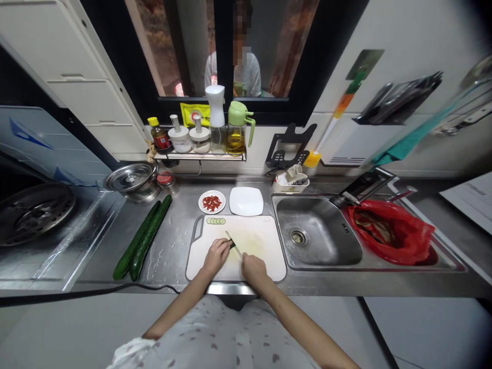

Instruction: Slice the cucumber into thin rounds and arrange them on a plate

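My right hand (253,267) is closed round the handle of a knife (238,251), its blade slanting up and left over the white cutting board (265,241). The fingers of my left hand (216,253) are bent down on a short piece of cucumber (232,244), mostly hidden beside the blade. A row of several thin cucumber slices (216,221) lies near the board's top left. Behind the board stand a small plate of chopped red pieces (211,203) and a white square plate (246,201) with nothing on it.
Two long cucumbers (148,241) lie left of the board, in front of a steel pot (132,180). At right is a sink (323,241) with a red plastic bag (392,230). A rack (200,156) holds several seasoning bottles below the window. A black cord (115,290) crosses the counter's front edge.
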Available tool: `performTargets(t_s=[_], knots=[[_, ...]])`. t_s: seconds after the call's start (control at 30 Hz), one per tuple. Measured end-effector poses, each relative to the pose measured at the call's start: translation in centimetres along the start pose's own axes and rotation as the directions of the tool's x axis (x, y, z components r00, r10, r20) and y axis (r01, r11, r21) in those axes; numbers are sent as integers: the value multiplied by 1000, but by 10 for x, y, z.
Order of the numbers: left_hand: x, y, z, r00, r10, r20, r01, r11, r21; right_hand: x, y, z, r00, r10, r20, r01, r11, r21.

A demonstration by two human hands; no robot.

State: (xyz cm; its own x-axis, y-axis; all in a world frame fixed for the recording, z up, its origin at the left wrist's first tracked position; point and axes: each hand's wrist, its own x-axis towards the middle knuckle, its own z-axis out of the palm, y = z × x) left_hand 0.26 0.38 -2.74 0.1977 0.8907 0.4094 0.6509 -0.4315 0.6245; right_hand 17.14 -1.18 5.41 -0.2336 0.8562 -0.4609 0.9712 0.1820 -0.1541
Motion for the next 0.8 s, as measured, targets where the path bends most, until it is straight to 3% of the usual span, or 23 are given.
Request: performTargets(t_s=[0.4, 0.8], knots=[[1, 3, -1, 1000, 12, 0, -12, 1000, 20, 16, -10, -14, 1000, -1, -1, 1, 1000, 25], [4, 8, -7, 999, -43, 28, 43, 999, -10, -10, 8, -3, 1000, 5, 8, -5, 1000, 2]])
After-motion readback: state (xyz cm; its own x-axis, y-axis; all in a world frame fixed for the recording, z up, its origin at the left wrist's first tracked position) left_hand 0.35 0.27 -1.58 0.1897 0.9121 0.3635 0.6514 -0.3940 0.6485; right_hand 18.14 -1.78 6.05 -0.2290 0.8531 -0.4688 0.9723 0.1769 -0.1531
